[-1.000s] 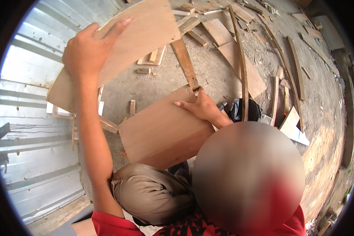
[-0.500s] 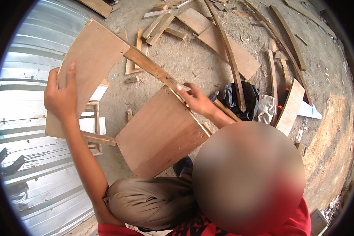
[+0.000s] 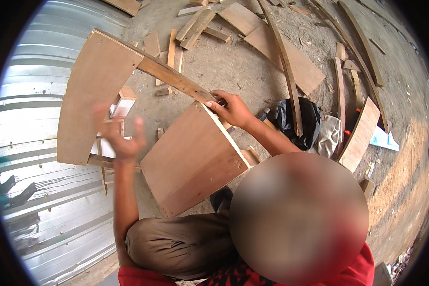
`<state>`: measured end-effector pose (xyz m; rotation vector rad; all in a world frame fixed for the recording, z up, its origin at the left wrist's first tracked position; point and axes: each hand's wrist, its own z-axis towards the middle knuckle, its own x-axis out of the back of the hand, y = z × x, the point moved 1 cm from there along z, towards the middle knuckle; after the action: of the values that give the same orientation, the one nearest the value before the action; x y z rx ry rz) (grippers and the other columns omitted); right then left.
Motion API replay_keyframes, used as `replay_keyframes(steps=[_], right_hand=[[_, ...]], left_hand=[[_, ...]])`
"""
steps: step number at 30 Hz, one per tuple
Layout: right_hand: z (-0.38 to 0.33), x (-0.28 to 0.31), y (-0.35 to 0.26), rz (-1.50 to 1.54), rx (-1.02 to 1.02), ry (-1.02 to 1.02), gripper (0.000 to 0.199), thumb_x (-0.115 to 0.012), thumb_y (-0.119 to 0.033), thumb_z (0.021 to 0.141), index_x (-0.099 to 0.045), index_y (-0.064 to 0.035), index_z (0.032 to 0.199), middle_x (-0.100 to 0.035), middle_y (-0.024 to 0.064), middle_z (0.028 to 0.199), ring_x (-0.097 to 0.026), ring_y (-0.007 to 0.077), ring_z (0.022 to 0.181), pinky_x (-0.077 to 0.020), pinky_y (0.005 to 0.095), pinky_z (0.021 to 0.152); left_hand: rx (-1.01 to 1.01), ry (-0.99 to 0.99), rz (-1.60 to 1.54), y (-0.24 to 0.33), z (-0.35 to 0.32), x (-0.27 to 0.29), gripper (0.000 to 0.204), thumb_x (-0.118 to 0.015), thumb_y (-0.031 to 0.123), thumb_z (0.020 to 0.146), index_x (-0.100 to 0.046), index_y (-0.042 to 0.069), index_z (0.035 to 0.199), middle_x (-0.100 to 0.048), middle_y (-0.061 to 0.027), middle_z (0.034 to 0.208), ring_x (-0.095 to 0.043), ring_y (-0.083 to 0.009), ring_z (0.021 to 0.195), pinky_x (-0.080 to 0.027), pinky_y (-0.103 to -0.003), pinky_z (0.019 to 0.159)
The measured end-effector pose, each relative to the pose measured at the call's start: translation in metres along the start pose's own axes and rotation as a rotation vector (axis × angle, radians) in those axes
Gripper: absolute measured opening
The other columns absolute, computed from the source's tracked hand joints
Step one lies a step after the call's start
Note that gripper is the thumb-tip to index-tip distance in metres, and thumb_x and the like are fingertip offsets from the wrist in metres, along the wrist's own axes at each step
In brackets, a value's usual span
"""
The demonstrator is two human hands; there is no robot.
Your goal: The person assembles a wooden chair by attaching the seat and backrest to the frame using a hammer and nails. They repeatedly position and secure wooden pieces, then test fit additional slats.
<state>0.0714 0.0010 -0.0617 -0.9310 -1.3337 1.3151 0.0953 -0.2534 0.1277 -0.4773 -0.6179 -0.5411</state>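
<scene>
In front of me stands a wooden frame made of two plywood panels joined by wooden rails. The far-left panel (image 3: pixel 93 90) carries a few screw or nail marks near its corners; the nearer panel (image 3: pixel 195 155) sits by my knee. Along the top, a wooden rail (image 3: pixel 171 78) links the two. My right hand (image 3: pixel 232 109) is closed around this rail where it meets the nearer panel's corner. Off the far-left panel, my left hand (image 3: pixel 121 138) is raised with fingers spread, blurred by motion and holding nothing. A lower rail (image 3: pixel 110 163) shows partly behind my left wrist.
Corrugated metal sheeting (image 3: pixel 38 128) lines the left side. Scrap boards (image 3: pixel 195 29), a plywood sheet (image 3: pixel 291 62) and long battens (image 3: pixel 282 62) lie on the dusty ground. A black plastic bag (image 3: pixel 310 117) rests right of my right hand, near a leaning board (image 3: pixel 362 133).
My left hand has let go of the far-left panel and moved right, its fingers opening. That panel has swung slightly left. My right hand has shifted its grip at the rail's end.
</scene>
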Motion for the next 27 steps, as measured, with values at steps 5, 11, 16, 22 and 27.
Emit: replay_keyframes(steps=[5, 11, 16, 22, 27], right_hand=[[0.006, -0.005, -0.001, 0.007, -0.149, 0.037, 0.068, -0.065, -0.054, 0.088, -0.061, 0.0079, 0.117, -0.068, 0.0287, 0.095, -0.069, 0.0367, 0.091, -0.0533, 0.0423, 0.082], [-0.029, 0.002, -0.047, 0.237, -0.597, -0.140, 0.081, -0.060, -0.057, 0.091, -0.051, 0.0174, 0.122, -0.064, 0.0278, 0.110, -0.064, 0.0297, 0.102, -0.0528, 0.0369, 0.083], [-0.066, 0.002, -0.080, 0.100, -0.401, -0.258, 0.084, -0.063, -0.049, 0.092, -0.034, 0.0168, 0.136, -0.058, 0.0312, 0.119, -0.060, 0.0317, 0.111, -0.0505, 0.0383, 0.092], [-0.094, -0.005, -0.068, 0.235, -0.538, -0.159, 0.068, -0.063, -0.046, 0.093, -0.052, 0.0127, 0.125, -0.068, 0.0223, 0.099, -0.067, 0.0238, 0.092, -0.0531, 0.0341, 0.078], [-0.074, -0.007, -0.071, 0.229, -0.381, -0.140, 0.067, -0.060, -0.048, 0.095, -0.055, 0.0140, 0.121, -0.067, 0.0200, 0.099, -0.066, 0.0204, 0.086, -0.0538, 0.0335, 0.075]], left_hand=[[0.413, -0.608, -0.413, 0.026, -0.052, -0.047, 0.035, -0.062, 0.030, 0.092, -0.059, 0.000, 0.110, -0.063, -0.0189, 0.107, -0.060, -0.0339, 0.108, -0.045, -0.043, 0.096], [1.025, -0.870, -0.476, 0.014, -0.102, -0.059, 0.056, -0.046, 0.048, 0.099, -0.063, -0.004, 0.092, -0.063, -0.0216, 0.076, -0.063, -0.0356, 0.075, -0.046, -0.042, 0.069], [0.896, -0.849, -0.562, 0.032, -0.101, -0.049, 0.054, -0.043, 0.045, 0.101, -0.062, -0.004, 0.093, -0.062, -0.0214, 0.075, -0.061, -0.0282, 0.070, -0.046, -0.039, 0.067], [0.889, -0.963, -0.438, 0.035, -0.126, -0.012, 0.060, -0.043, 0.048, 0.101, -0.062, -0.005, 0.081, -0.059, -0.0270, 0.070, -0.063, -0.0394, 0.069, -0.045, -0.045, 0.063], [0.840, -0.696, -0.395, 0.020, -0.129, -0.029, 0.067, -0.044, 0.053, 0.098, -0.061, -0.007, 0.073, -0.057, -0.0308, 0.069, -0.061, -0.0470, 0.068, -0.045, -0.050, 0.061]])
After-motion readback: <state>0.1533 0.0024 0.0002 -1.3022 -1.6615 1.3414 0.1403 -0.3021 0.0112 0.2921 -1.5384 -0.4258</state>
